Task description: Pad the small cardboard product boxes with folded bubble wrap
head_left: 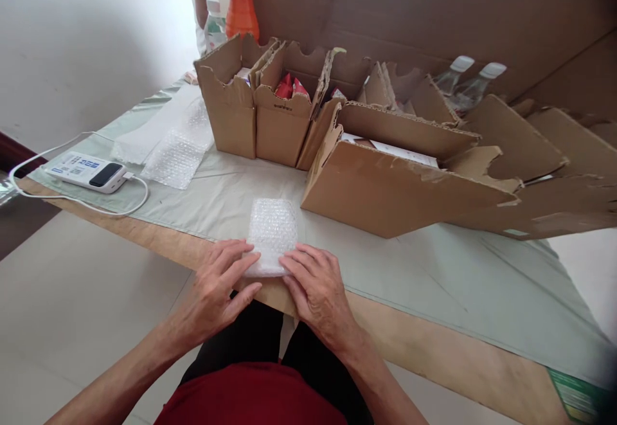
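A small piece of bubble wrap (274, 226), folded or shaped like a pouch, lies flat at the table's front edge. My left hand (219, 287) rests at its near left corner, fingers stretched out and apart, the fingertips on the plastic. On the near right corner lie the fingertips of my right hand (318, 283), its fingers also extended and its thumb low by the edge. Whether anything is inside the bubble wrap, I cannot tell.
More bubble wrap sheets (180, 142) lie at the left, beside a white power bank (87, 171) with a cable. Cardboard bins (284, 126) line the back, and a larger cardboard box (409, 187) stands at right. Behind are clear bottles (475, 87) and an orange bottle (241, 4).
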Tool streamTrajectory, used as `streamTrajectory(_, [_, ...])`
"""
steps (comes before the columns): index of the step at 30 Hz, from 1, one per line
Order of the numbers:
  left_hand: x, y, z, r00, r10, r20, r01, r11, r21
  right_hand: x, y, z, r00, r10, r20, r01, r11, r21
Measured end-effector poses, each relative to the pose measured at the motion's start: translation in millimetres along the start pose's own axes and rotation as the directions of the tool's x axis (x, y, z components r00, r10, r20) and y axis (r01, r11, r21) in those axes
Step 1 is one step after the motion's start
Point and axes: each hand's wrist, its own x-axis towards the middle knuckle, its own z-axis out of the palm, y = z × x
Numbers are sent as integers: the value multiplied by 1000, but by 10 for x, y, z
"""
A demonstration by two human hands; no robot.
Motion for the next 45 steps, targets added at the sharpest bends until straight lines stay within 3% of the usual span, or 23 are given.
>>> streamTrajectory(4, [-28,26,-56,999,-29,24,30,998,-50,-71,-48,-109,997,61,51,-66,993,101])
streamTrajectory(8, [138,-119,34,997,-70,34,69,997,32,-88,-59,-90,997,18,-69,-22,998,-60])
streamTrajectory(11, [279,-223,103,994,-105,-18,106,986,128,6,-13,17,999,-41,-14,38,989,-141])
streamTrajectory(14, [267,-160,37,964,-226,-141,236,970,57,109,67,119,999,4,-37,-8,996,-92])
streamTrajectory(16, [148,-23,-76,906,-392,-162,376,919,-123,121,93,139,991,76,-106,-75,997,10])
streamTrajectory(17, [69,60,-132,865,-487,-123,449,859,-246,105,84,130,985,118,-130,-110,992,67])
streamTrajectory(19, [-81,216,-205,780,-622,63,564,657,-500,43,15,73,972,185,-144,-160,973,167])
streamTrajectory(21, [-171,329,-196,726,-605,327,629,393,-670,-28,-106,-25,973,204,-106,-175,956,234])
streamTrajectory(23, [-180,388,-119,693,-526,493,655,173,-736,-82,-237,-146,985,174,-11,-164,944,288])
streamTrajectory(26, [-99,442,25,620,-571,539,635,-39,-771,-146,-351,-312,982,162,100,-186,929,319])
streamTrajectory(28, [-33,503,92,548,-631,549,623,-131,-771,-214,-333,-390,961,264,86,-278,904,324])
streamTrajectory(31, [48,648,152,507,-642,576,624,-188,-759,-375,-199,-453,862,477,171,-494,713,497])
streamTrajectory(32, [75,706,170,506,-643,574,622,-189,-760,-431,-146,-464,830,502,243,-538,608,584])
streamTrajectory(34, [146,821,215,508,-642,575,631,-177,-755,-519,-55,-491,809,479,340,-555,434,709])
streamTrajectory(36, [241,919,267,518,-625,584,660,-142,-738,-558,7,-552,814,481,326,-534,401,744])
streamTrajectory(38, [355,983,315,547,-610,573,684,-68,-726,-546,45,-682,806,532,260,-536,470,701])
streamTrajectory(40, [475,998,343,606,-596,527,669,23,-743,-492,78,-897,814,554,176,-523,567,636])
streamTrajectory(43, [658,917,349,764,-524,377,532,181,-827,-348,165,-1368,864,503,2,-420,719,554])
streamTrajectory(45, [779,800,357,856,-457,242,405,301,-863,-199,280,-1746,860,481,-169,-334,782,526])
